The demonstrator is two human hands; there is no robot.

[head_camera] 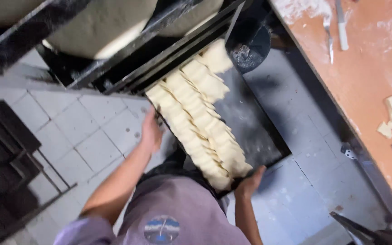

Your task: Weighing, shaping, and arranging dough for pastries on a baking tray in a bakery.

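A dark metal baking tray (255, 127) carries several pale folded dough pieces (196, 113) laid in rows along its left half. Its far end sits partly inside a black rack (159, 59). My left hand (151, 131) grips the tray's left edge. My right hand (250, 181) holds the near corner of the tray. I stand over it in a lilac shirt.
Large pale dough masses (105, 27) rest on the rack's upper shelves. At the right an orange floured table (364, 72) holds cut dough scraps, a knife (341, 25) and a metal pan. Another dark rack (10, 163) stands at the left on the grey tiled floor.
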